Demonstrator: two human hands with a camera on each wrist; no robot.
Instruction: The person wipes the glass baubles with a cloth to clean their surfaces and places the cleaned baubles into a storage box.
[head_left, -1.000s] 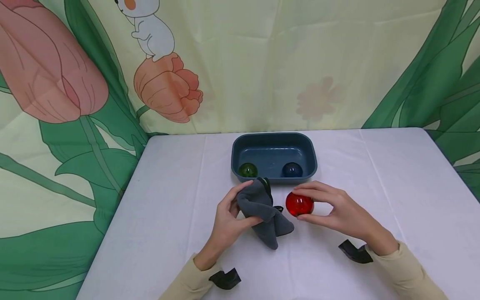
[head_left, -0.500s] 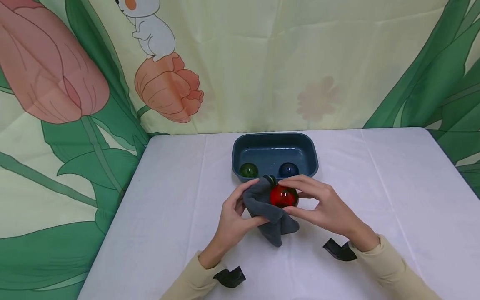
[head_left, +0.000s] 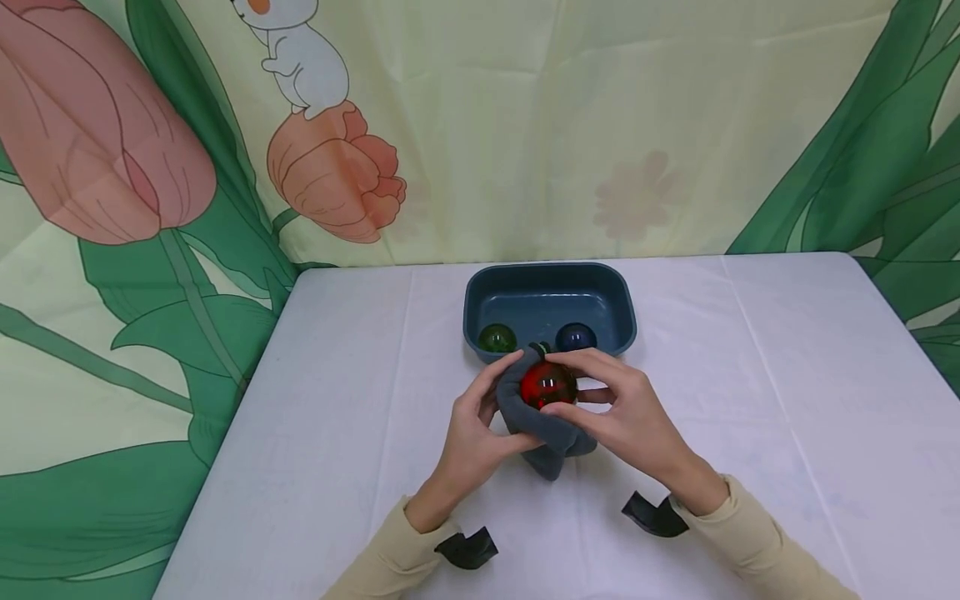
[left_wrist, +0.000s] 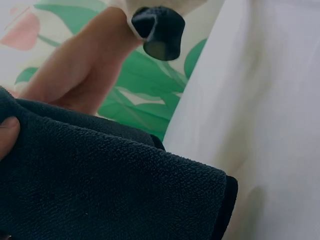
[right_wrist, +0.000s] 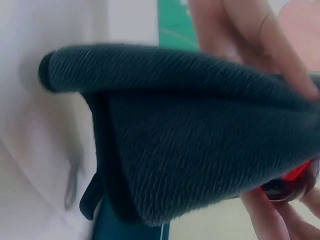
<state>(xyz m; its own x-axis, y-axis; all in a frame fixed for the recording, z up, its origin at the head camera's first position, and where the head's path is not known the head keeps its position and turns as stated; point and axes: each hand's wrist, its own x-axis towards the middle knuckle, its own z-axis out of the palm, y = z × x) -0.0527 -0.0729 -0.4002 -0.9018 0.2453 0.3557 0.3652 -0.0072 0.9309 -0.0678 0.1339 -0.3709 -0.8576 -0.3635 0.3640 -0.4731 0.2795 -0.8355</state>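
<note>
My left hand (head_left: 476,437) grips a dark grey-blue cloth (head_left: 551,437), thumb on the near side, its lower folds hanging down. A see-through red ball (head_left: 546,385) sits against the cloth's upper fold, pinched between the thumb and fingers of my right hand (head_left: 637,417). Plush cloth (left_wrist: 110,180) with a dark hem fills much of the left wrist view. In the right wrist view the folded cloth (right_wrist: 210,140) has a small loop at its edge and covers part of the red ball (right_wrist: 295,187).
Just behind the hands stands a dark blue tray (head_left: 551,273). Inside it lie a green ball (head_left: 497,337) at the left and a dark blue ball (head_left: 576,336) further right. A white-covered table (head_left: 337,400) extends to a printed curtain (head_left: 487,150).
My right hand has moved left with the red ball, from beside the cloth to against it. The left hand and cloth have shifted slightly right.
</note>
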